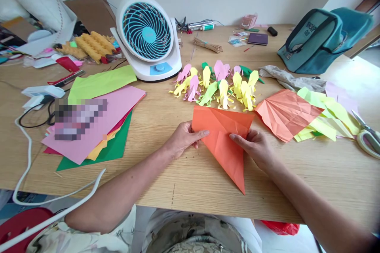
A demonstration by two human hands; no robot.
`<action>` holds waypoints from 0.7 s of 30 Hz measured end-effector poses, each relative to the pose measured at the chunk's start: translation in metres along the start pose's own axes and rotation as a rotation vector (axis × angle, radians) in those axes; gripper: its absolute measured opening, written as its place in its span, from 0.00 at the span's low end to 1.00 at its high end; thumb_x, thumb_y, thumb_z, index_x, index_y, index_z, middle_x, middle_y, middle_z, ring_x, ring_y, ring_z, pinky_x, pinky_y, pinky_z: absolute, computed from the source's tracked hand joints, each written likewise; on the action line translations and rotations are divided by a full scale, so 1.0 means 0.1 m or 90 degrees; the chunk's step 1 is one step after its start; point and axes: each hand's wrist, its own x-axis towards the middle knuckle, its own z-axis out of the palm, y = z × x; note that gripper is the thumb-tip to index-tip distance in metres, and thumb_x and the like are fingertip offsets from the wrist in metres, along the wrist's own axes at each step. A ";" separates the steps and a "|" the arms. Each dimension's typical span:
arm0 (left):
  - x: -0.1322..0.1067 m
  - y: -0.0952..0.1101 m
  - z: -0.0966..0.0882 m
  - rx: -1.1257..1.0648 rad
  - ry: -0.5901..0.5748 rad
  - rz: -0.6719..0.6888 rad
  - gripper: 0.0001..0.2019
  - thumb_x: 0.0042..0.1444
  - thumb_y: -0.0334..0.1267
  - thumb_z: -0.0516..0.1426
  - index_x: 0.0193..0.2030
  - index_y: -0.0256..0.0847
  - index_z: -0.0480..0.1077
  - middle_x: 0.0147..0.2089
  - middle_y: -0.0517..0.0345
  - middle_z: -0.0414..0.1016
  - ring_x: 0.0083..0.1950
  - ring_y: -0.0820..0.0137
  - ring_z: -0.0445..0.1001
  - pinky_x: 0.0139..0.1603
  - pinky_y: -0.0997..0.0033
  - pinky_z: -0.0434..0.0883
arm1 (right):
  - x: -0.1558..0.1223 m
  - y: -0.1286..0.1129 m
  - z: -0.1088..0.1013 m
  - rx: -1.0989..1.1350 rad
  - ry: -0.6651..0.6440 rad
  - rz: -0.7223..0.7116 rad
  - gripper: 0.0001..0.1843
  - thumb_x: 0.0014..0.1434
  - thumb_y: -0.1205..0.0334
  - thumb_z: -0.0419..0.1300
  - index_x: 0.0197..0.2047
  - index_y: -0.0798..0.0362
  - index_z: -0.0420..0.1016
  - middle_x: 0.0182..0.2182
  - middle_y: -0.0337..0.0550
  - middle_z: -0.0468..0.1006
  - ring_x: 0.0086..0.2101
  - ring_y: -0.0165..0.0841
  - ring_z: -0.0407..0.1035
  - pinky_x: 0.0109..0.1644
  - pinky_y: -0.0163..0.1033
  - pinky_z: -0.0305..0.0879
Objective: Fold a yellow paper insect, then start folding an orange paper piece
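Note:
Between my hands is a sheet of orange paper (222,138), folded into a triangle-like shape with one point toward me and creases across it. My left hand (187,138) pinches its left edge, thumb on top. On the right edge, my right hand (257,144) grips with its thumb lying on the paper and the other fingers underneath. Just beyond stand several folded paper figures (224,93) in yellow, pink and green. To the right lies a creased orange paper sheet (287,114), spread out with fan-like folds, partly over green and yellow paper scraps (335,114).
A white fan (148,37) stands at the back. Coloured paper sheets (118,106) are stacked on the left, near a white cable (28,166). Scissors (368,132) lie at the right edge, with a teal bag (314,41) behind and a grey cloth (292,79) nearby.

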 end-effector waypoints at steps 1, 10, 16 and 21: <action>-0.01 -0.01 0.03 -0.006 0.007 -0.001 0.20 0.43 0.47 0.70 0.36 0.34 0.73 0.29 0.61 0.72 0.23 0.81 0.63 0.19 0.81 0.62 | -0.01 0.00 0.02 0.007 -0.002 0.005 0.14 0.50 0.47 0.70 0.38 0.45 0.83 0.39 0.41 0.85 0.38 0.42 0.78 0.38 0.41 0.75; -0.08 -0.06 0.18 -0.019 0.029 0.019 0.17 0.43 0.46 0.69 0.31 0.35 0.72 0.24 0.64 0.68 0.20 0.82 0.58 0.19 0.78 0.56 | -0.10 -0.10 0.22 0.066 0.022 0.015 0.20 0.45 0.52 0.75 0.41 0.50 0.82 0.44 0.44 0.84 0.43 0.43 0.78 0.44 0.41 0.76; -0.09 -0.07 0.21 -0.013 0.084 0.047 0.17 0.42 0.45 0.70 0.28 0.35 0.71 0.25 0.64 0.69 0.23 0.80 0.60 0.21 0.79 0.56 | -0.11 -0.07 0.20 0.078 0.032 0.031 0.22 0.43 0.53 0.76 0.42 0.49 0.82 0.41 0.42 0.84 0.40 0.41 0.79 0.41 0.39 0.76; -0.04 -0.07 0.11 0.009 0.059 0.063 0.17 0.46 0.47 0.68 0.27 0.36 0.70 0.24 0.64 0.67 0.21 0.80 0.58 0.20 0.77 0.55 | -0.08 -0.02 0.13 0.090 0.040 0.040 0.17 0.47 0.50 0.73 0.38 0.50 0.83 0.38 0.44 0.85 0.36 0.38 0.78 0.36 0.37 0.74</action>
